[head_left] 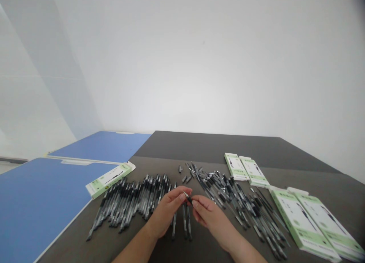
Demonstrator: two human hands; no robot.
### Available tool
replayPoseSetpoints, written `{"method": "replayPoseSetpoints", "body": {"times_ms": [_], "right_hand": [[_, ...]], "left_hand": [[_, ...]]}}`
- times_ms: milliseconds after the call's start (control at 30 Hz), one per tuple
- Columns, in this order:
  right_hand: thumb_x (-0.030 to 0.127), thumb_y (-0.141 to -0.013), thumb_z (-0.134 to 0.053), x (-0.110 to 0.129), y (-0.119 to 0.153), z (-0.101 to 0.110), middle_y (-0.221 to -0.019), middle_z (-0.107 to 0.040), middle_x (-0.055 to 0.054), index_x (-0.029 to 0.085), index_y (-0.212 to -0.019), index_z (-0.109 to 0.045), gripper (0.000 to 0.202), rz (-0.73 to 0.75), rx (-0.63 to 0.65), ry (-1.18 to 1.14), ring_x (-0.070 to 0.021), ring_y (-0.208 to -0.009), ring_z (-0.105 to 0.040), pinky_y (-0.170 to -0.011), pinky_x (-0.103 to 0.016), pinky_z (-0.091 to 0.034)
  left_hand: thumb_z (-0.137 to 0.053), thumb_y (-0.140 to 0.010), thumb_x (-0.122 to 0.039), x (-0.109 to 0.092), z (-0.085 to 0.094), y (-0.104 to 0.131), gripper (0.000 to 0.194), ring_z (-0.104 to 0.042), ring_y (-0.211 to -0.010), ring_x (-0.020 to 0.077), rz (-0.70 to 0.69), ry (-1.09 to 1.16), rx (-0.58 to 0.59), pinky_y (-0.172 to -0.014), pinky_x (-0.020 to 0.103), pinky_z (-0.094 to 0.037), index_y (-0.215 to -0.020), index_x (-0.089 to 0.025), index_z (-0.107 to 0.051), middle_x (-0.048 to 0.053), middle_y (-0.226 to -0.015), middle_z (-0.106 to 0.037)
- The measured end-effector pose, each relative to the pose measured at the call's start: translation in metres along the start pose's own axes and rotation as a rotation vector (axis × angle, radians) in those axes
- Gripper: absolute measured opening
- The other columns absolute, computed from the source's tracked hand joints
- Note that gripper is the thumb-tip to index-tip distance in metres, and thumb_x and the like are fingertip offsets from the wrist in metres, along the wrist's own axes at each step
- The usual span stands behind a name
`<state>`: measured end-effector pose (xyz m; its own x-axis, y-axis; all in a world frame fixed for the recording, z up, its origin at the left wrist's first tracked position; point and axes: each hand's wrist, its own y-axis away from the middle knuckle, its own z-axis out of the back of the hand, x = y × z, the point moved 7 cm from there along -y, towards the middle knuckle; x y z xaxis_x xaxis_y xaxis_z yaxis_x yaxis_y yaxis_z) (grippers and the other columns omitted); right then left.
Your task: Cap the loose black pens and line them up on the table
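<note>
A dark pen with a pointed silvery tip (187, 196) is held between my two hands above the table. The fingers of my left hand (169, 209) pinch near its tip. My right hand (207, 215) is closed on its dark grip part. Just below the hands, a few pens (187, 223) lie side by side on the table. To the left is a spread row of capped clear-and-black pens (131, 202). A loose heap of pens and pen parts (239, 198) lies to the right.
A green-and-white box (110, 179) lies behind the left row. Two more boxes (252, 171) are at the back right, and two larger-looking ones (306, 225) at the front right. Small caps (184, 178) lie behind my hands. Blue panels (57, 202) adjoin the dark table (211, 145).
</note>
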<state>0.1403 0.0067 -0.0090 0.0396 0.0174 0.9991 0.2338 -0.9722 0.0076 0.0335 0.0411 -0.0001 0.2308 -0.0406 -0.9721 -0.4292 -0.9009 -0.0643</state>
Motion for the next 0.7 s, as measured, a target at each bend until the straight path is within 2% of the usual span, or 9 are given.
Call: {"method": "replayPoseSetpoints", "body": {"times_ms": [100, 233, 333, 400, 500, 567, 700], "right_hand": [[0.048, -0.083, -0.046, 0.002, 0.0, 0.001, -0.053, -0.039, 0.006, 0.017, -0.08, -0.057, 0.033, 0.013, -0.009, 0.036, -0.0065, -0.046, -0.031, -0.042, -0.019, -0.021], [0.05, -0.085, -0.042, 0.001, -0.001, 0.001, -0.053, -0.038, 0.006, 0.017, -0.078, -0.054, 0.036, 0.007, 0.0, 0.021, -0.0068, -0.046, -0.03, -0.042, -0.019, -0.02], [0.049, -0.084, -0.044, 0.008, 0.001, 0.004, -0.052, -0.039, 0.006, 0.017, -0.07, -0.052, 0.036, 0.078, -0.048, 0.144, -0.0071, -0.048, -0.033, -0.044, -0.02, -0.024], [0.049, -0.084, -0.042, 0.008, 0.003, 0.001, -0.051, -0.038, 0.007, 0.017, -0.071, -0.052, 0.036, 0.04, -0.016, 0.093, -0.0065, -0.045, -0.031, -0.042, -0.019, -0.022], [0.051, -0.085, -0.039, 0.003, 0.004, -0.006, -0.05, -0.036, 0.008, 0.017, -0.078, -0.053, 0.037, -0.064, 0.054, -0.078, -0.0053, -0.039, -0.023, -0.036, -0.019, -0.015], [0.051, -0.083, -0.043, 0.001, 0.002, -0.007, -0.052, -0.039, 0.008, 0.016, -0.083, -0.053, 0.036, -0.07, 0.049, -0.085, -0.0046, -0.038, -0.025, -0.036, -0.019, -0.016], [0.044, -0.072, -0.061, 0.0, -0.003, -0.001, -0.055, -0.04, 0.01, 0.018, -0.085, -0.052, 0.031, -0.024, -0.064, 0.045, -0.0033, -0.036, -0.03, -0.035, -0.018, -0.021]], "left_hand": [[-0.058, -0.079, -0.03, -0.002, 0.0, -0.001, 0.015, -0.052, -0.075, 0.0134, -0.029, -0.064, -0.005, -0.076, 0.026, -0.039, -0.081, -0.016, -0.065, 0.0, -0.079, -0.058], [-0.053, -0.081, -0.033, -0.001, -0.001, 0.001, 0.025, -0.053, -0.085, 0.0169, -0.021, -0.047, -0.011, -0.083, 0.03, -0.038, -0.099, -0.018, -0.062, 0.004, -0.094, -0.06], [-0.056, -0.079, -0.033, -0.004, -0.004, 0.002, 0.022, -0.053, -0.079, 0.0159, -0.035, -0.062, -0.008, -0.078, 0.028, -0.04, -0.094, -0.018, -0.062, 0.002, -0.087, -0.059], [-0.056, -0.079, -0.031, -0.008, -0.006, 0.002, 0.016, -0.052, -0.073, 0.0138, -0.044, -0.105, 0.006, -0.075, 0.026, -0.04, -0.084, -0.017, -0.063, 0.0, -0.08, -0.057], [-0.053, -0.081, -0.031, -0.013, -0.007, 0.003, 0.017, -0.051, -0.073, 0.0134, -0.044, -0.164, 0.015, -0.076, 0.025, -0.039, -0.084, -0.018, -0.063, 0.0, -0.081, -0.056], [-0.052, -0.081, -0.032, -0.015, -0.006, 0.003, 0.019, -0.052, -0.078, 0.0151, -0.043, -0.208, -0.005, -0.078, 0.026, -0.039, -0.085, -0.018, -0.063, 0.001, -0.083, -0.058], [-0.053, -0.08, -0.033, -0.015, -0.002, 0.003, 0.019, -0.052, -0.086, 0.0176, -0.042, -0.237, -0.042, -0.081, 0.026, -0.037, -0.084, -0.018, -0.064, 0.002, -0.084, -0.06]]}}
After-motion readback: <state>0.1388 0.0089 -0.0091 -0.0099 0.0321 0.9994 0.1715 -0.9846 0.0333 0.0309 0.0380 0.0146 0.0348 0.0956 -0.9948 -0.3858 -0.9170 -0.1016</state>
